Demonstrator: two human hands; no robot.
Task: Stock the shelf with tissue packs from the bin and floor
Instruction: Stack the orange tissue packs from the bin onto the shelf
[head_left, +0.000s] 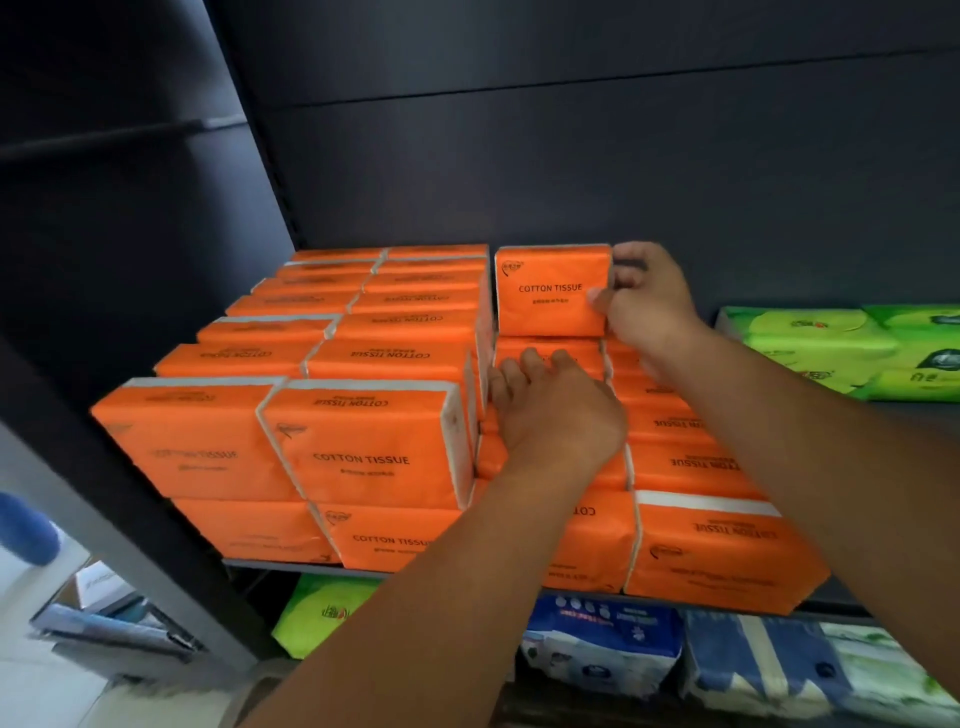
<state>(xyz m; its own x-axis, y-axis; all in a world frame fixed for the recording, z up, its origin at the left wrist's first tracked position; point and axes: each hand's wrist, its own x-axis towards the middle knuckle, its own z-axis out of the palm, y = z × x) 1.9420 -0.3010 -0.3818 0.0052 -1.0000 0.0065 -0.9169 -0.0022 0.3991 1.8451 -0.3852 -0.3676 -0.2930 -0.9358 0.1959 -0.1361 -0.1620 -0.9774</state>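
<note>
1. An upright orange pack (550, 291), a soft rectangular brick in glossy plastic wrap printed "COTTON TISSUE", stands at upper centre of the frame on top of lower orange packs, near the back of the shelf.
2. The right hand (649, 301) grasps this pack at its right edge, thumb on the front face and fingers curled round the side.
3. The left hand (556, 405) lies just below it at centre frame, fingers fairly straight and resting on the top of a flat-lying pack (566, 349), gripping nothing.
4. To the left, stacked orange packs (363, 452) fill the shelf in two columns and two layers, their white tissue ends showing as pale strips.
5. The shelf (270, 566) is thin dark metal with a grey front edge; a matte dark back panel (571, 156) rises behind.
6. At the right edge lie bright green packs (857, 353), crinkled and shiny.
7. On the level beneath, at the bottom of the frame, sit blue and white packs (602, 644).
</note>
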